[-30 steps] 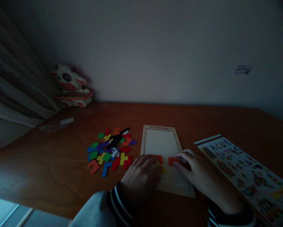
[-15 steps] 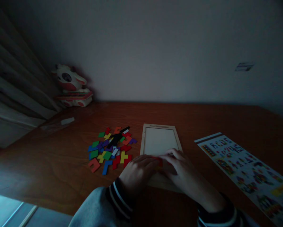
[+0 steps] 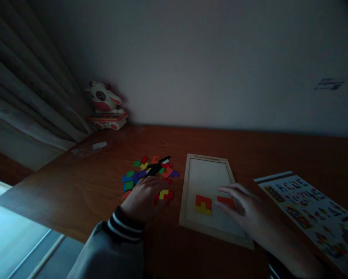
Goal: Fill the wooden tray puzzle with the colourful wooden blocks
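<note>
My left hand (image 3: 145,195) is over the near side of a pile of coloured puzzle pieces (image 3: 155,169), fingers stretched out and partly covering it. A red-and-yellow piece pair (image 3: 203,205) lies on the wooden tray (image 3: 183,193), left of its middle. My right hand (image 3: 243,205) is above the tray's right side, thumb and fingers apart. Between them shows a red piece (image 3: 226,202), which seems to lie on the tray floor; its right part is hidden by the hand. Beside my left fingers lie a yellow piece (image 3: 163,194) and red ones.
To the right lies a printed pattern sheet (image 3: 303,205) with coloured figures. A cow-shaped toy (image 3: 107,104) stands at the back left against the wall, near a curtain (image 3: 31,85). A clear plastic bag (image 3: 88,150) with a white label lies on the wooden table (image 3: 75,190).
My hands were together over the tray's near part; the left has moved to the pile and the right has shifted right. The red and yellow pieces on the tray are now uncovered. The view has turned left.
</note>
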